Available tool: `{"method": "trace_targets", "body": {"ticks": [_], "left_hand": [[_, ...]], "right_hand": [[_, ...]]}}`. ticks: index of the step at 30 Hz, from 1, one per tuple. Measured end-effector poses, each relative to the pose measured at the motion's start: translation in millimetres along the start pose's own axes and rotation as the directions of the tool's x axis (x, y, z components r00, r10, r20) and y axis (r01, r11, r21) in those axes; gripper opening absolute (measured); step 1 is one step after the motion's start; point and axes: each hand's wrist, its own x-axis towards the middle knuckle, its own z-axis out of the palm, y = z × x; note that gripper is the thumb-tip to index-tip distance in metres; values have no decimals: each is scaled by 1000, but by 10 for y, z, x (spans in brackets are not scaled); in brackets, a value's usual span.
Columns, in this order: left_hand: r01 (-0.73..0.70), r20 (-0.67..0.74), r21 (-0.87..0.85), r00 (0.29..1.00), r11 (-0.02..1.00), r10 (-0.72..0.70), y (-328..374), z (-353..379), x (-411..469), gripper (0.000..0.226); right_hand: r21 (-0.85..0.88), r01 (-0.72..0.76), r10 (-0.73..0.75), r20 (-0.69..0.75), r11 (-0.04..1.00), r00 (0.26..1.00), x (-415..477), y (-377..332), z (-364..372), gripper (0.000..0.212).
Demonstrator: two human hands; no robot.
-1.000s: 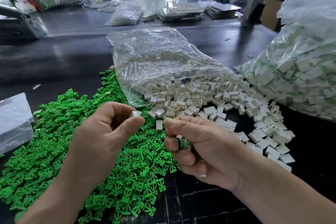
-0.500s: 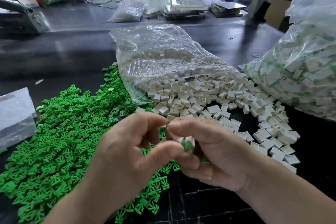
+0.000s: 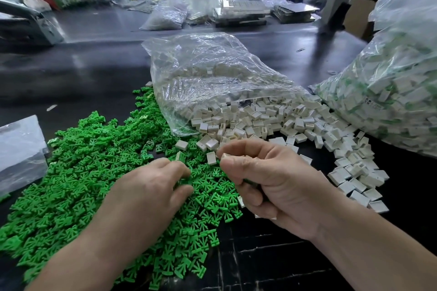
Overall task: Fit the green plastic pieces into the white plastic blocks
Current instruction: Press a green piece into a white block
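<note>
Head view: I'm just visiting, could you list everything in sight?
green pieces: many, green, heaped front left
clear bag: one, clear, lying centre
white blocks: many, white, spilling from clear bag
big bag: one, clear, white and green parts inside, right
far bag: one, clear, back of table
table: one, black, beneath everything
held block: one, white, pinched above green pieces
left hand: fingers curled on green pieces; grip unclear
right hand: pinches held block
</note>
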Motion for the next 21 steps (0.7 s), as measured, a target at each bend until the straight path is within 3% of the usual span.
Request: {"method": "trace_targets", "body": {"ticks": [4, 6, 7, 9, 11, 13, 15, 17, 21], "left_hand": [[-5, -68, -63, 998, 998, 1, -37, 28, 14, 20], [20, -156, -260, 986, 965, -63, -25, 19, 10, 16], [60, -168, -440, 975, 896, -148, -19, 11, 15, 12], [156, -33, -797, 954, 584, -299, 16, -22, 43, 13], [227, 144, -942, 938, 246, -316, 42, -41, 73, 20], [257, 244, -966, 925, 8, -292, 62, -35, 99, 21], [266, 290, -956, 916, -122, -277, 73, -20, 115, 21], [260, 305, -947, 913, -190, -269, 73, -11, 121, 22], [257, 305, -945, 916, -204, -259, 95, -35, 111, 19]], "right_hand": [[-72, -19, 18, -22, 997, 1000, -20, -18, 28, 13], [-65, -36, 34, -26, 997, 999, -25, -27, 25, 14], [-61, -38, 37, -24, 997, 999, -25, -31, 24, 14], [-56, -32, 31, -17, 998, 999, -21, -34, 23, 10], [-40, -16, 16, -11, 999, 1000, -7, -22, 17, 13], [-34, -15, 15, -10, 999, 1000, 2, -7, 21, 16], [-26, -32, 32, 0, 999, 999, -1, -6, 29, 17], [-14, -55, 55, 0, 998, 999, 0, -10, 29, 15], [13, -43, 43, -8, 999, 999, 7, 1, 12, 11]]}}
